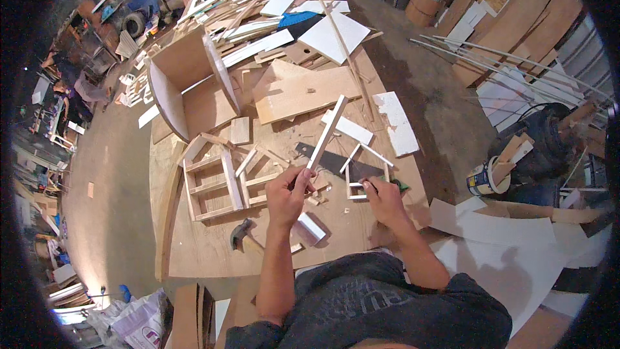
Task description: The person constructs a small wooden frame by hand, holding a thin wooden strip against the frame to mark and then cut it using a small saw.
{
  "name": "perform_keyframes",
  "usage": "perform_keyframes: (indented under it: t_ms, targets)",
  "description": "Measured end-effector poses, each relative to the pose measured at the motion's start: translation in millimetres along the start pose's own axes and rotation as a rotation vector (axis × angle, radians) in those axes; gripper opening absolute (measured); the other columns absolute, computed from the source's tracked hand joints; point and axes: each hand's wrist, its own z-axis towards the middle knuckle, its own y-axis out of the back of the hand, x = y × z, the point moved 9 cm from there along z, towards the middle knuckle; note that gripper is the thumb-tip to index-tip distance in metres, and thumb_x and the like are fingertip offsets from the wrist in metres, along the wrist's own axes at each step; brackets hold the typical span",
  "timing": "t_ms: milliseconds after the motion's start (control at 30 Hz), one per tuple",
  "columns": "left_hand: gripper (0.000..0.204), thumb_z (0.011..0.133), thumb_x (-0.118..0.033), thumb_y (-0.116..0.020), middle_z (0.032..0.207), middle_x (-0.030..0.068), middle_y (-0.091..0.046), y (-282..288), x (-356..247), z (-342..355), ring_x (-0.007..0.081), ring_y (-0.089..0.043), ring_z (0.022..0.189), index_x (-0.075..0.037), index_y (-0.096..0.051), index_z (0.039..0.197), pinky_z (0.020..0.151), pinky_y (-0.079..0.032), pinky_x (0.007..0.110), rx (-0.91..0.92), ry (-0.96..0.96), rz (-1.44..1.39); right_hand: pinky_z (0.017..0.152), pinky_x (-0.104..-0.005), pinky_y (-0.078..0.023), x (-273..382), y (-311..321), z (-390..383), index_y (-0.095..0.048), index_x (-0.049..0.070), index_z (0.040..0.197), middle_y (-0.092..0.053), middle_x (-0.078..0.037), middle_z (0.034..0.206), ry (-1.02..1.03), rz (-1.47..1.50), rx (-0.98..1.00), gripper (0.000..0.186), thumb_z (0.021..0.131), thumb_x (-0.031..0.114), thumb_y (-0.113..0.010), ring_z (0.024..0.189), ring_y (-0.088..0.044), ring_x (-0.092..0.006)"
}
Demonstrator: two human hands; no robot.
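Observation:
My left hand (289,195) grips a thin wood strip (329,128) near its lower end, the strip slanting up and to the right. My right hand (385,201) is closed on the lower corner of a small house-shaped wooden frame (349,174). Partly under that frame lies a handsaw (323,158) with a dark blade. Left of my left hand stand a larger house-shaped frame with shelves (211,187) and a second small frame (255,179). A hammer (241,232) rests nearer to me, its handle partly behind my left forearm. Beside that forearm is a short white-faced block (311,230).
An open wooden box (194,87) stands at the worktable's (213,252) left. Flat boards (310,90) and a pile of offcuts (258,26) cover its far part. A white board (395,123) lies along the right edge. A bucket of scraps (487,178) stands on the floor at right.

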Motion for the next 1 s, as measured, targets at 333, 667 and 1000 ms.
perform_keyframes:
  t_ms: [333,667,1000]
  targets:
    - [0.03,0.108,-0.022,-0.061,0.083,0.0072,-0.076,45,30,-16,0.0095,-0.066,0.063,0.004,-0.077,0.106,0.06,-0.053,0.026,0.137,0.082,-0.106,0.066,-0.0392,-0.05,54,-26,-45,-0.071,0.001,0.107,-0.064,-0.012,0.072,-0.056,0.065,-0.189,0.027,0.107,0.022,-0.053,0.066,-0.064,-0.0236]
    - [0.027,0.094,-0.023,-0.08,0.075,0.0044,-0.073,-25,-8,-12,0.0077,-0.061,0.06,-0.001,-0.078,0.112,0.056,-0.049,0.027,0.263,-0.101,0.18,0.07,-0.0424,-0.051,47,38,-75,-0.068,-0.001,0.114,-0.067,-0.018,0.079,-0.116,0.201,-0.333,0.029,0.107,0.023,-0.054,0.073,-0.068,-0.0304]
    - [0.033,0.094,-0.017,-0.078,0.084,0.0126,-0.069,-167,-23,18,0.0205,-0.065,0.069,-0.005,-0.073,0.124,0.066,-0.051,0.034,0.311,-0.408,0.294,0.06,-0.034,-0.048,-49,117,-67,-0.074,0.003,0.111,-0.062,-0.008,0.067,-0.082,0.095,-0.494,0.031,0.108,0.025,-0.052,0.061,-0.062,-0.0189]
